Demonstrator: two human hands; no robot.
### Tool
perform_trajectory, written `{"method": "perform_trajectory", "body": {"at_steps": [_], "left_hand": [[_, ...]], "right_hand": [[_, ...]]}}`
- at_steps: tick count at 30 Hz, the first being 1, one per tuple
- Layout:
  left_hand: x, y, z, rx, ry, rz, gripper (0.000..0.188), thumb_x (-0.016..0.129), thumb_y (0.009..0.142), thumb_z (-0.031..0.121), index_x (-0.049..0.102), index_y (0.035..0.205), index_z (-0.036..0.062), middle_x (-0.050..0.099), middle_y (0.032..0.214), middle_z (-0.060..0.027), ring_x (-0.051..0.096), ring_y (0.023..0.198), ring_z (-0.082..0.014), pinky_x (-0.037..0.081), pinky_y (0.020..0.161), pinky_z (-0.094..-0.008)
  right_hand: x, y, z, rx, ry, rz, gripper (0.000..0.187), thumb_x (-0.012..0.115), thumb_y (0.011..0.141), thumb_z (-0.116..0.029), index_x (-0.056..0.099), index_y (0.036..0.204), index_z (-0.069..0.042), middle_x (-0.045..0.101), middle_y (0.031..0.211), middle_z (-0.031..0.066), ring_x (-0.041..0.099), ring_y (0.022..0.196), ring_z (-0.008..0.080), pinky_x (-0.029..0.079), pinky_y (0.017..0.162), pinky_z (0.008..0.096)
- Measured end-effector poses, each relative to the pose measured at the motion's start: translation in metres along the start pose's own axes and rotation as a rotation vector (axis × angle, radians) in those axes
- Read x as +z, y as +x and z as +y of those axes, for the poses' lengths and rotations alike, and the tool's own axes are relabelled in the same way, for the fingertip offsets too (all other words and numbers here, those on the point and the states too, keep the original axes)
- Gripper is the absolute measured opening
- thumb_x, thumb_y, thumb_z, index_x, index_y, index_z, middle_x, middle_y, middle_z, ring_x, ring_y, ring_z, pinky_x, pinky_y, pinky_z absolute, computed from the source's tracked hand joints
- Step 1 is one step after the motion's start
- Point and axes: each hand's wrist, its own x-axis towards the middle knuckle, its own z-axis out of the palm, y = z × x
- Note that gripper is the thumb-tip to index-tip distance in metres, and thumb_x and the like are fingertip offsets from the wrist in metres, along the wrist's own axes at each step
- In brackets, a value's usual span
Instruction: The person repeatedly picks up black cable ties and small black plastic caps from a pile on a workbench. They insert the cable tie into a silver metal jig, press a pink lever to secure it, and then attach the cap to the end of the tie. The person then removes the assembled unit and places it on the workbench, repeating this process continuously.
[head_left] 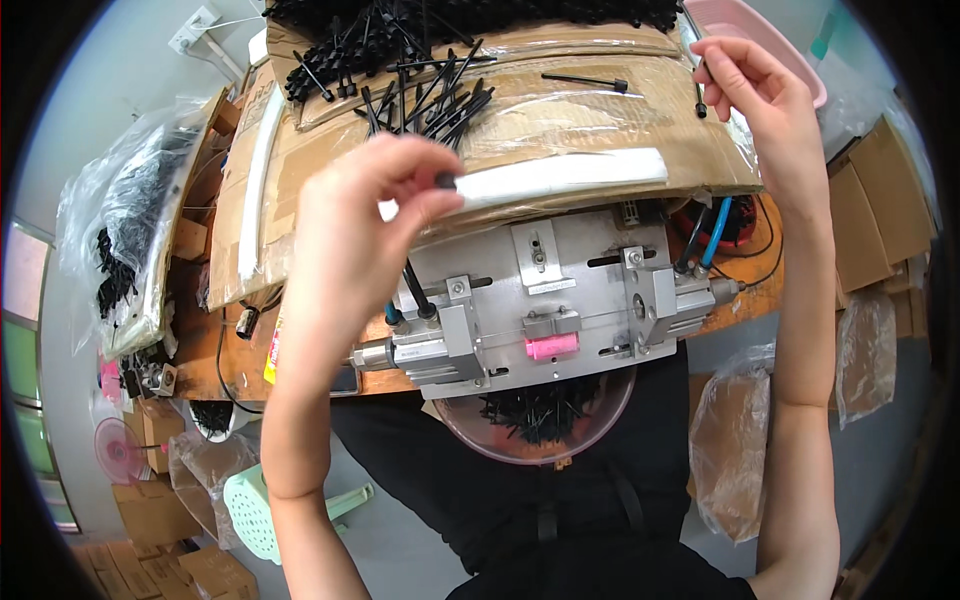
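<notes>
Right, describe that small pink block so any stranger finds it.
Find the flat silver metal plate below the brown cardboard sheet. Near the plate's lower edge, midway along, sits the small pink block, the only pink part among silver metal ones.

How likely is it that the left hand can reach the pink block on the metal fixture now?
Probably yes: nothing visible covers the pink block, though the left hand pinches a small black piece.

Bright, diffuse light, soft shadows. Glare on clear plastic bag [735, 450] at 4 o'clock; white strip [600, 172] near 1 almost washed out. Piled black pins [570, 12] at 12 lose detail. Fisheye bends window [25, 370] at 9; black vignette around rim.
</notes>
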Motion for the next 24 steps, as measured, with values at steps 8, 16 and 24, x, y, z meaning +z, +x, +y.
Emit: {"method": "perform_trajectory", "body": {"at_steps": [8,16,24], "left_hand": [[0.039,-0.055,0.021,0.22,0.119,0.158,0.043,0.068,0.07,-0.017,0.068,0.109,0.0008,0.063,0.092,-0.0059,0.056,0.078,-0.0128,0.049,0.074,-0.0247],[0.14,-0.155,0.032,0.018,0.36,-0.026,0.071,0.059,0.071,-0.008,0.041,0.14,-0.0107,0.05,0.095,-0.0112,0.053,0.085,-0.0231,0.048,0.08,-0.0324],[0.142,-0.146,0.032,0.019,0.432,-0.087,0.071,0.06,0.074,-0.007,0.038,0.141,-0.0111,0.051,0.097,-0.0114,0.053,0.087,-0.0225,0.048,0.083,-0.0317]], "right_hand": [[-0.006,-0.036,-0.016,-0.033,0.258,-0.007,0.029,0.057,0.1,-0.015,0.06,0.122,0.004,0.066,0.104,0.0097,0.058,0.083,0.0075,0.046,0.072,0.0198],[-0.009,-0.101,-0.023,0.023,0.267,0.043,0.031,0.052,0.102,-0.014,0.054,0.127,0.005,0.065,0.105,0.0135,0.059,0.085,0.0128,0.046,0.071,0.0222],[0.046,-0.135,-0.06,-0.1,0.111,0.173,0.019,0.059,0.095,-0.001,0.058,0.112,0.006,0.068,0.101,0.0163,0.061,0.08,0.013,0.048,0.067,0.0221]]}}
